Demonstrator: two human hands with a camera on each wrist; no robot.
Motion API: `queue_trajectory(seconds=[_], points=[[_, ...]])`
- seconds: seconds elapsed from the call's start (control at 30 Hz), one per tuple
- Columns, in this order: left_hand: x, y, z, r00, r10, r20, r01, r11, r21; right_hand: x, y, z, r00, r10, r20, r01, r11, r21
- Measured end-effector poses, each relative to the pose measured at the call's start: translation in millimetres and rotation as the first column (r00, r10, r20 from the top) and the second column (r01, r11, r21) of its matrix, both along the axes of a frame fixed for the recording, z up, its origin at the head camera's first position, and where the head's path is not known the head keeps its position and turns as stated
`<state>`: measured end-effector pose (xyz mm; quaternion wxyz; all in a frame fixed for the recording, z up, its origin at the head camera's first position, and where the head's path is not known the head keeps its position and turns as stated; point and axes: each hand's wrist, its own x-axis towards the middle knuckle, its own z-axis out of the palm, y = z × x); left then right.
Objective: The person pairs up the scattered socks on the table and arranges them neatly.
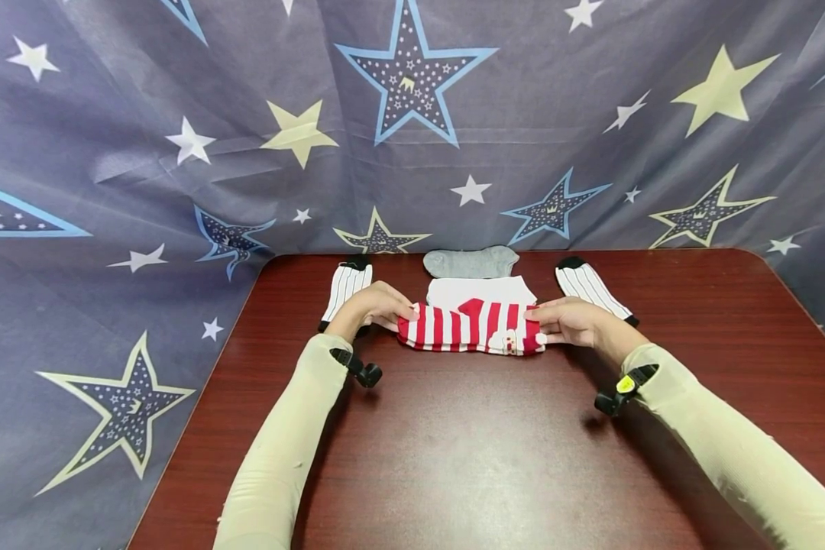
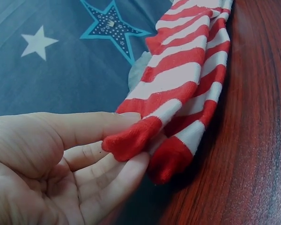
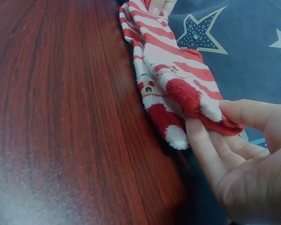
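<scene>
Left hand (image 1: 387, 304), right hand (image 1: 572, 319): fingers pinch opposite ends of striped socks (image 1: 447, 330). Gray sock (image 1: 469, 263) at far edge of surface (image 1: 454, 435).

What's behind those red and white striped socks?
Behind the red and white striped socks is a white sock, with a grey sock beyond it. The striped socks hide the white sock's near edge from the head camera, so whatever lies there can't be seen.

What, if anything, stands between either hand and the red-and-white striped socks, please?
Nothing visible does: the left hand pinches the striped socks at one end, and the right hand at the other. The plain white and grey socks lie beyond them, not in between.
</scene>
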<state>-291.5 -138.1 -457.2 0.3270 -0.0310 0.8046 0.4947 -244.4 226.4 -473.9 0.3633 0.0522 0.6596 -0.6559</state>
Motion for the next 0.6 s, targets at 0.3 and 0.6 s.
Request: queue_trajectory(seconds=[0.3,0.6], points=[[0.2,-2.4,0.9,0.997,0.022,-0.077,-0.020,1.000,0.018,2.4,0.1,3.6,1.000,-0.024,-0.018,0.025,0.999,0.026],[1.9,-2.9,0.7,0.999,-0.003,-0.049,0.003,1.000,0.001,1.6,3.0,1.0,1.000,-0.003,-0.009,0.003,1.000,0.026]])
